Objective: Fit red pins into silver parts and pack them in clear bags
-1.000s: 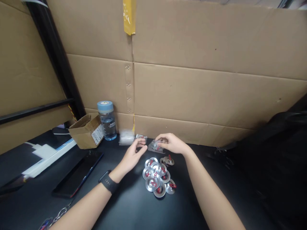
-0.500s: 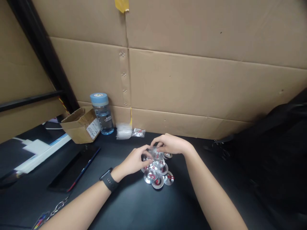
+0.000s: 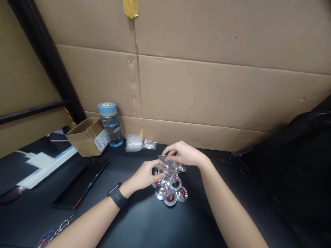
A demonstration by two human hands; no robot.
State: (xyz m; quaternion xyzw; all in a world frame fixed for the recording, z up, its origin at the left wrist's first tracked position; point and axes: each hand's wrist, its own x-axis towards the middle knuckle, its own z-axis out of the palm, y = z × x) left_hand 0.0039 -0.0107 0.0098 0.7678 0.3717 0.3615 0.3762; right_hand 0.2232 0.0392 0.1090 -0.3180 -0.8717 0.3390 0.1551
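Note:
A small clear plastic bag (image 3: 162, 158) is between my hands, above a heap of shiny silver discs (image 3: 162, 191) with red wire-like pieces on them. My right hand (image 3: 185, 154) pinches the bag's upper edge from the far right. At its lower left, the fingers and thumb of my left hand (image 3: 144, 175) close on the bag; a black watch (image 3: 117, 196) is on that wrist. Something silver and red shows at the bag's lower part, but I cannot tell whether it is inside or behind the plastic.
Behind the hands lie a stack of clear bags (image 3: 133, 143) and a filled bag (image 3: 150, 144). Farther left stand a blue-lidded water bottle (image 3: 111, 127) and an open cardboard box (image 3: 86, 139). A dark tablet (image 3: 80, 184) lies left, black fabric (image 3: 297, 172) right. Cardboard (image 3: 207, 93) walls the back.
The bag's upper edge has risen into clearer view between my hands. My right fingers have shifted slightly along it. The whole view has tilted a little.

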